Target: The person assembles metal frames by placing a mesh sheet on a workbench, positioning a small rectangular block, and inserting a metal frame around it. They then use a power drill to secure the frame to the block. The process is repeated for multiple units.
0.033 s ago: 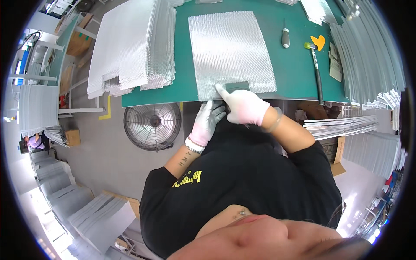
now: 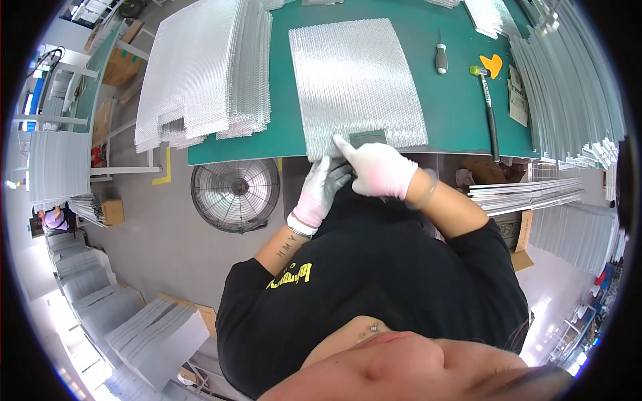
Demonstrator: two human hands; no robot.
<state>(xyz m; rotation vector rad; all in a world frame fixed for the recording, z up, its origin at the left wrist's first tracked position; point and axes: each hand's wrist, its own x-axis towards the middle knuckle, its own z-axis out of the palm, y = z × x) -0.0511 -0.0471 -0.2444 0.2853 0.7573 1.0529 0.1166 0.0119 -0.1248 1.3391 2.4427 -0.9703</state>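
So barely anything has budged here: the silvery mesh-textured sheet (image 2: pixel 354 73) looks to have slid a hair toward the person, its near-left corner a touch lower now, and the left hand (image 2: pixel 319 190) has dropped a bit along with it. The sheet lies flat on the green table (image 2: pixel 281 80), near edge right at the table's front lip, notch to the right of the fingertip. The right hand (image 2: pixel 380 168) has its index finger stuck out onto that corner, same spot as before, with the rest looking folded in; no clue whether they've got hold of anything. The left thumb points up by the sheet's edge, its other fingers half curled toward the right hand, and honestly can't tell if they're pinching the edge or something small. Reads to me as a small nudge, with the handwork still all at that one corner. Meanwhile the screwdriver (image 2: pixel 441 59) and hammer (image 2: pixel 487 110) lie untouched to the right, and the stacked sheets (image 2: pixel 194 67) sit off to the left, same as before.
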